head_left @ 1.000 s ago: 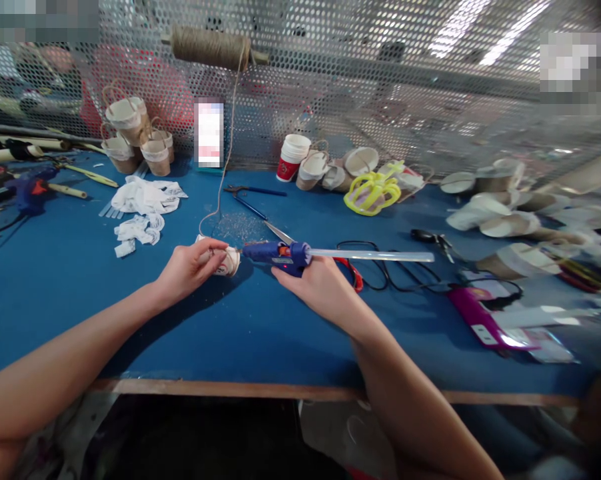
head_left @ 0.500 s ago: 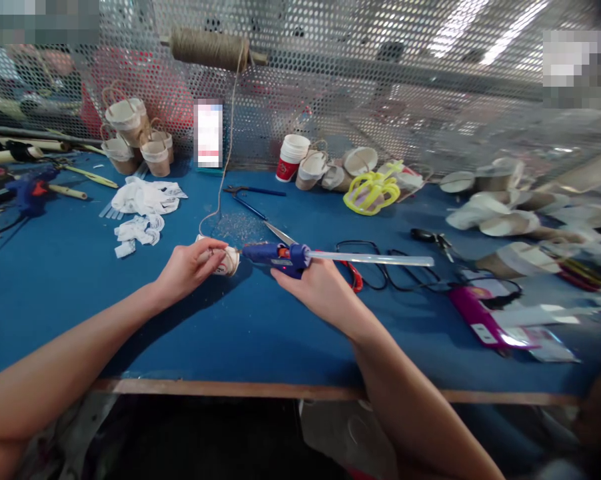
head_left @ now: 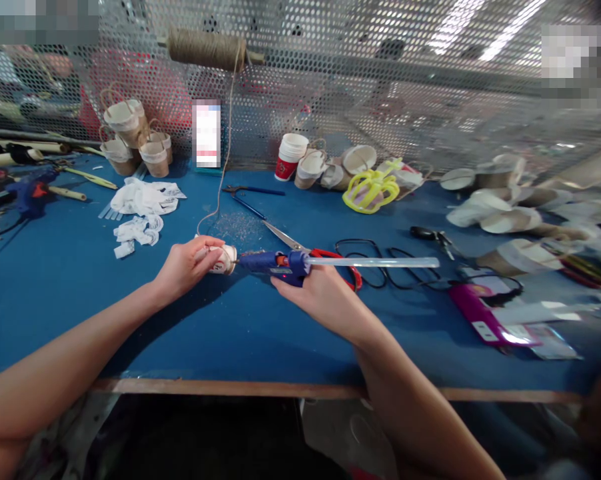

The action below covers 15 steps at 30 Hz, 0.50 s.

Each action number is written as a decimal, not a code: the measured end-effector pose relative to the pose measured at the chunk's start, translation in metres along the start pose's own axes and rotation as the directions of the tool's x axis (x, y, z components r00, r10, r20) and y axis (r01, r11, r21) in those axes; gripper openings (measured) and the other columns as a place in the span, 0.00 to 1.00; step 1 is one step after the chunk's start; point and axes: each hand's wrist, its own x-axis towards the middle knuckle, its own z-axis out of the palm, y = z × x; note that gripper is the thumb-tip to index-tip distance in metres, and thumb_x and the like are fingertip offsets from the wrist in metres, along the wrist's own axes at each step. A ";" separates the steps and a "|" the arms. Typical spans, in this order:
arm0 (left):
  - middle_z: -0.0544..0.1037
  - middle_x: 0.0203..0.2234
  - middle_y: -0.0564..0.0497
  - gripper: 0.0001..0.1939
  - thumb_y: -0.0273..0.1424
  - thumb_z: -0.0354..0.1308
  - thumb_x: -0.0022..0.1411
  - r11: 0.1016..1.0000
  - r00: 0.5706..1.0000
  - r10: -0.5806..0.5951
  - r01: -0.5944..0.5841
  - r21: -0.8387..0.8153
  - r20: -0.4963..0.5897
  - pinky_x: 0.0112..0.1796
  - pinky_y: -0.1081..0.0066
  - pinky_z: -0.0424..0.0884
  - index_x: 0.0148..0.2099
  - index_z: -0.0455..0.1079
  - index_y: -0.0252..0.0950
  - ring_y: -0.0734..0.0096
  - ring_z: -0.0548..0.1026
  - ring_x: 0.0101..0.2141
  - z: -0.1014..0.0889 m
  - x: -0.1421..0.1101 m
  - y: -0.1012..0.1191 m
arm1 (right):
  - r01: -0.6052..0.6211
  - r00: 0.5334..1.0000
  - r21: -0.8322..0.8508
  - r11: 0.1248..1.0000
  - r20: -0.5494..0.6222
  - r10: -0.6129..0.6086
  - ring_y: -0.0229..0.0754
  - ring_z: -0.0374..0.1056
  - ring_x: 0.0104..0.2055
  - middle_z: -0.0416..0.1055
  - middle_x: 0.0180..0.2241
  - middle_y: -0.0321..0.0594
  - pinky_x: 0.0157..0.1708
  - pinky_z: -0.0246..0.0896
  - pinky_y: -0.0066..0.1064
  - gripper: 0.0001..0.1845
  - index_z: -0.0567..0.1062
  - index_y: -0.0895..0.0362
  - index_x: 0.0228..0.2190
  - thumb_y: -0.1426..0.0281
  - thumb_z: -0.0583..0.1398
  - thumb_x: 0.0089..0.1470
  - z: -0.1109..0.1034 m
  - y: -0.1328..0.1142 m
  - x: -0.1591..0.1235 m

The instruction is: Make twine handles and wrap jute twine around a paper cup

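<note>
My left hand (head_left: 188, 268) is closed around a small white paper cup (head_left: 224, 260), which lies on its side just above the blue tabletop. Twine (head_left: 223, 175) runs down from a spool (head_left: 205, 50) to this cup. In my right hand (head_left: 325, 293) is a blue hot glue gun (head_left: 280, 263), a long clear glue stick (head_left: 375, 263) jutting from its back. The gun's nozzle points left and meets the cup's rim end, or nearly so; I cannot tell if they touch. Behind the gun lie scissors (head_left: 285, 237) with red handles.
Pliers (head_left: 253, 203) with blue handles lie farther back. Crumpled white paper scraps (head_left: 148, 199) and stacked handled cups (head_left: 155, 157) stand at left. More cups (head_left: 310, 167), a yellow woven piece (head_left: 371, 191), keys (head_left: 440, 241) and a purple packet (head_left: 480, 313) are to the right. A second glue gun (head_left: 33, 190) sits far left.
The glue gun's nozzle has dropped a little and shifted left toward the cup's end. The cup has turned slightly in my left hand, and more of the scissors shows.
</note>
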 end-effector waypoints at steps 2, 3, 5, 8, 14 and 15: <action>0.79 0.33 0.48 0.14 0.36 0.49 0.59 1.000 1.000 -0.002 0.002 0.001 -0.002 0.32 0.74 0.69 0.39 0.72 0.34 0.69 0.75 0.31 0.000 0.000 0.000 | 0.004 1.000 0.000 1.000 0.006 -0.004 0.37 0.61 0.23 0.66 0.20 0.34 0.25 0.57 0.28 0.07 0.68 0.57 0.23 0.68 0.55 0.48 0.000 -0.001 -0.001; 0.79 0.33 0.48 0.14 0.36 0.49 0.59 1.000 1.000 -0.004 0.004 0.004 -0.003 0.32 0.74 0.69 0.39 0.72 0.34 0.69 0.75 0.31 0.000 0.000 0.000 | 0.006 1.000 -0.003 1.000 0.008 -0.006 0.37 0.61 0.23 0.66 0.19 0.33 0.25 0.57 0.28 0.07 0.68 0.57 0.23 0.68 0.55 0.48 0.000 -0.001 -0.001; 0.79 0.34 0.48 0.14 0.35 0.48 0.59 1.000 1.000 -0.006 0.006 0.012 0.001 0.33 0.73 0.69 0.39 0.72 0.34 0.69 0.75 0.31 0.000 0.001 -0.001 | 0.000 1.000 -0.006 1.000 0.013 0.000 0.36 0.61 0.22 0.65 0.19 0.33 0.24 0.56 0.28 0.07 0.68 0.57 0.22 0.68 0.55 0.48 0.000 -0.001 -0.001; 0.79 0.35 0.47 0.14 0.35 0.48 0.59 1.000 1.000 -0.006 0.006 0.019 0.004 0.33 0.73 0.69 0.39 0.72 0.33 0.68 0.75 0.32 0.000 0.001 -0.001 | 0.003 1.000 0.022 1.000 0.016 -0.004 0.37 0.62 0.23 0.66 0.20 0.33 0.24 0.57 0.27 0.06 0.69 0.57 0.22 0.69 0.56 0.47 -0.001 -0.002 0.001; 0.79 0.31 0.48 0.15 0.36 0.50 0.59 1.000 1.000 -0.010 0.010 0.006 -0.020 0.29 0.76 0.68 0.40 0.72 0.32 0.71 0.75 0.28 0.000 0.000 -0.002 | -0.153 0.987 0.182 0.971 -0.013 0.158 0.34 0.59 0.17 0.65 0.16 0.32 0.18 0.56 0.27 0.05 0.69 0.58 0.23 0.68 0.59 0.44 -0.014 -0.005 0.005; 0.79 0.30 0.48 0.14 0.36 0.50 0.59 1.000 1.000 -0.014 0.014 0.005 -0.026 0.27 0.76 0.67 0.40 0.72 0.32 0.72 0.75 0.27 -0.001 0.000 -0.001 | -0.192 0.980 0.233 0.953 -0.013 0.200 0.34 0.58 0.16 0.64 0.15 0.31 0.17 0.55 0.27 0.06 0.69 0.58 0.24 0.67 0.60 0.43 -0.018 -0.003 0.007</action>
